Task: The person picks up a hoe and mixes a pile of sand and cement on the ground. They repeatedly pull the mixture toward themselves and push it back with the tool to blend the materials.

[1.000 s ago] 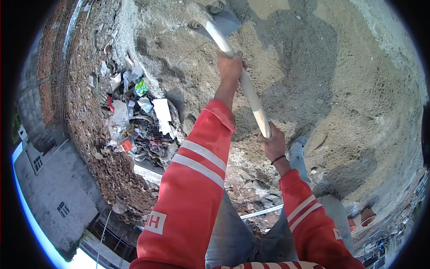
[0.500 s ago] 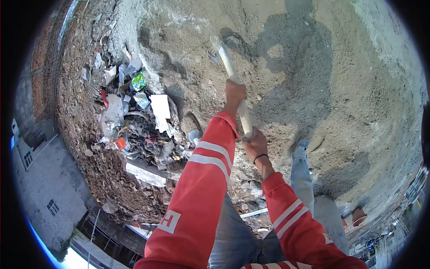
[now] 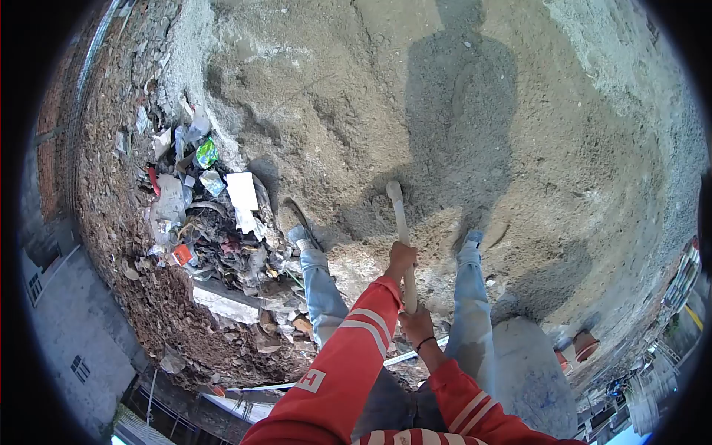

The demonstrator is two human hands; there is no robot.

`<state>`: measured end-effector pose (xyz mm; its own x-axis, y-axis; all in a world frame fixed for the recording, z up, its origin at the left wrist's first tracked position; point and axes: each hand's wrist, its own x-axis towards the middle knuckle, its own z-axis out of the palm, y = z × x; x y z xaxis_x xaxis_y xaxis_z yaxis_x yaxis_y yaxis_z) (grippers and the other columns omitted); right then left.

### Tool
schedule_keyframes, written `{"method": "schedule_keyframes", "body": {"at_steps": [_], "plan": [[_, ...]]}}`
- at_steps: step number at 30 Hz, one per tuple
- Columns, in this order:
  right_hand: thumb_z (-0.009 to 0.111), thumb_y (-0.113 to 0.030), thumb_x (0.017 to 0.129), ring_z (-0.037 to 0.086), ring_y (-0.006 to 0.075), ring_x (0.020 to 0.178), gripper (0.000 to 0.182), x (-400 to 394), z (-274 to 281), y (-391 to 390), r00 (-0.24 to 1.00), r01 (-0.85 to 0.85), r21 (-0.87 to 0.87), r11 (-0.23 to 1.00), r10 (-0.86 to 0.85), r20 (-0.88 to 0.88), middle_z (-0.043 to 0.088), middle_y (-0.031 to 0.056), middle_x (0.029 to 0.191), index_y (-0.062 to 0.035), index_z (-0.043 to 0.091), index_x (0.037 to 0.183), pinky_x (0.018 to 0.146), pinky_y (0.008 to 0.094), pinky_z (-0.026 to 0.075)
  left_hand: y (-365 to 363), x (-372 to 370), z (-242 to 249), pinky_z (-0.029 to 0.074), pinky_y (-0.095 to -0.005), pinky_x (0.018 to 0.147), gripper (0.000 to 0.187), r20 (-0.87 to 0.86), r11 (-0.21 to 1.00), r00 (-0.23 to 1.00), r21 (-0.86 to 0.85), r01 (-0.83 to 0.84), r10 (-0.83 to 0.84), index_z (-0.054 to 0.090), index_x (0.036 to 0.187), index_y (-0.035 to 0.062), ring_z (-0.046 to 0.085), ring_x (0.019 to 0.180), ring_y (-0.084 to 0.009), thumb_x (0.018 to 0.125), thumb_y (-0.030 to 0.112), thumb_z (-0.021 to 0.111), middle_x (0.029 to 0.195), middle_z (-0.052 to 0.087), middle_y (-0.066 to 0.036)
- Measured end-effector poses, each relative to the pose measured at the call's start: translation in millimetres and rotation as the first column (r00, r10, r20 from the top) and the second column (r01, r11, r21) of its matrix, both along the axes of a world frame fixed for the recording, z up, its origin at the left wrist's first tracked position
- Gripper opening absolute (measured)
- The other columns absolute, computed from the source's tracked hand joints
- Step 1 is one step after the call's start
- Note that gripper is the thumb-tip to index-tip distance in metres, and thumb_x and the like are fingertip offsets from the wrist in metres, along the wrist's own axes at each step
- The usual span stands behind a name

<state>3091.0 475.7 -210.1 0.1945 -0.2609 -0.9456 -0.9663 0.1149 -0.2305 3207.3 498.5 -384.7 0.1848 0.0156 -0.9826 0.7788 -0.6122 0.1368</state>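
Note:
Both of my hands are wrapped round a pale wooden tool handle (image 3: 402, 219). My left hand (image 3: 403, 259) grips it partway along, and my right hand (image 3: 417, 325) is closed at the end nearest my body. The handle's far, rounded end meets the sandy ground (image 3: 334, 156) between and just beyond my feet. Whatever head the tool has is hidden there, so its exact kind does not show.
A rubbish heap (image 3: 222, 248) with plastic, paper and debris lies left of my left foot (image 3: 300, 236). My right foot (image 3: 473, 239) stands on the sand. A grey slab-like surface (image 3: 530, 378) and a reddish bucket-like container (image 3: 584, 345) are at right.
My hands have drawn the handle back toward my body, and its far end is now much closer to my feet. My left foot has come into view beside the rubbish.

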Motion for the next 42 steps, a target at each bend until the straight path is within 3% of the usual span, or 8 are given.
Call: {"method": "schedule_keyframes", "body": {"at_steps": [8, 15, 18, 20, 24, 29, 35, 42], "plan": [[0.063, -0.019, 0.077, 0.056, 0.0180, 0.050, 0.023, 73, 61, -158, 1.000, 0.001, 0.342, 0.940, -0.006, 0.011, 0.056, 0.0081, 0.058, 0.0033, 0.058, 0.076, 0.046, 0.0330, 0.044, -42, 41, 9, 0.050, -0.0403, 0.055, 0.016, -0.290, 0.760, 0.757, -0.130, -0.637, 0.586, 0.052, 0.094, 0.0068, 0.058, 0.059, -0.0235, 0.083, 0.016, 0.059, 0.066, 0.053, -0.008], [0.061, -0.016, 0.082, 0.050, 0.0102, 0.051, 0.016, -55, 154, -470, 0.961, -0.256, 0.434, 0.864, 0.181, 0.207, 0.053, 0.0006, 0.061, -0.0023, 0.054, 0.088, 0.048, 0.0281, 0.042, -252, 31, 41, 0.048, -0.0359, 0.058, 0.010, -0.221, 0.493, 0.527, -0.191, -0.849, 0.821, 0.046, 0.082, 0.0114, 0.049, 0.058, -0.0185, 0.079, 0.014, 0.055, 0.063, 0.043, -0.002], [0.066, -0.009, 0.071, 0.058, 0.0199, 0.063, 0.023, -164, 209, -587, 0.908, -0.380, -0.064, 0.923, 0.385, 0.165, 0.057, 0.0073, 0.068, -0.0030, 0.054, 0.089, 0.060, 0.0334, 0.046, -413, -35, 118, 0.049, -0.0355, 0.068, 0.014, -0.364, 0.422, 0.547, -0.371, -0.827, 0.754, 0.052, 0.089, 0.0102, 0.054, 0.067, -0.0181, 0.080, 0.017, 0.061, 0.072, 0.050, -0.001], [0.066, -0.006, 0.066, 0.060, 0.0369, 0.071, 0.026, -229, 242, -648, 0.786, -0.578, -0.530, 0.620, 0.597, -0.159, 0.059, 0.0184, 0.074, -0.0027, 0.053, 0.087, 0.066, 0.0418, 0.047, -501, -66, 210, 0.050, -0.0358, 0.075, 0.020, -0.609, 0.407, 0.457, -0.230, -0.884, 0.648, 0.052, 0.096, 0.0113, 0.059, 0.079, -0.0206, 0.079, 0.015, 0.063, 0.085, 0.056, -0.004], [0.065, -0.003, 0.062, 0.058, 0.0384, 0.077, 0.024, -318, 284, -695, 0.753, -0.614, -0.714, 0.336, 0.519, -0.404, 0.059, 0.0177, 0.076, -0.0043, 0.053, 0.083, 0.070, 0.0441, 0.044, -580, -141, 240, 0.048, -0.0365, 0.080, 0.022, -0.767, 0.368, 0.364, -0.179, -0.913, 0.528, 0.052, 0.099, 0.0129, 0.059, 0.085, -0.0201, 0.081, 0.019, 0.065, 0.088, 0.058, -0.003], [0.064, -0.006, 0.065, 0.059, 0.0375, 0.072, 0.020, -285, 258, -584, 0.757, -0.599, -0.654, 0.462, 0.594, -0.273, 0.061, 0.0152, 0.073, -0.0063, 0.054, 0.083, 0.065, 0.0449, 0.046, -480, -117, 243, 0.046, -0.0352, 0.081, 0.017, -0.700, 0.365, 0.531, -0.391, -0.845, 0.478, 0.055, 0.095, 0.0128, 0.058, 0.087, -0.0185, 0.083, 0.018, 0.065, 0.091, 0.057, -0.002], [0.065, -0.019, 0.068, 0.063, 0.0362, 0.067, 0.024, -153, 103, -319, 0.886, -0.350, -0.378, 0.857, 0.434, 0.164, 0.062, 0.0126, 0.068, -0.0122, 0.054, 0.088, 0.061, 0.0477, 0.049, -253, 23, 125, 0.050, -0.0329, 0.060, 0.015, 0.071, 0.708, 0.748, -0.394, -0.586, 0.660, 0.053, 0.096, 0.0031, 0.056, 0.063, -0.0173, 0.084, 0.009, 0.060, 0.075, 0.054, -0.005], [0.071, -0.019, 0.071, 0.064, 0.0364, 0.077, 0.042, 82, -21, -148, 0.839, -0.300, -0.330, 0.895, 0.412, 0.355, 0.065, 0.0171, 0.080, -0.0105, 0.054, 0.108, 0.069, 0.0463, 0.052, -105, 191, 45, 0.044, -0.0309, 0.043, 0.004, 0.548, 0.889, 0.702, -0.327, -0.320, 0.454, 0.051, 0.089, -0.0007, 0.048, 0.048, -0.0155, 0.087, 0.002, 0.052, 0.065, 0.048, -0.005]]}}
